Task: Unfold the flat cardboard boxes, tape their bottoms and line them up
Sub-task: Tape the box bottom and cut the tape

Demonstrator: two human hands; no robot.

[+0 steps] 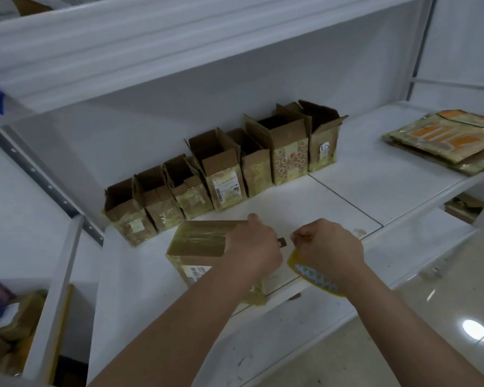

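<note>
Now glossy taped cardboard box [199, 247] underhand

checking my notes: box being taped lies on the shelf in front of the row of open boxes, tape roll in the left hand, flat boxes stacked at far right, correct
One thing is off: the tape roll is in the right hand, not the left hand, as the head view shows. The box being taped does lie before the row of open boxes, with the flat boxes far right.

labels: barcode sticker on lined-up box [226, 188] | barcode label on front box [199, 272]; print illegible
</note>
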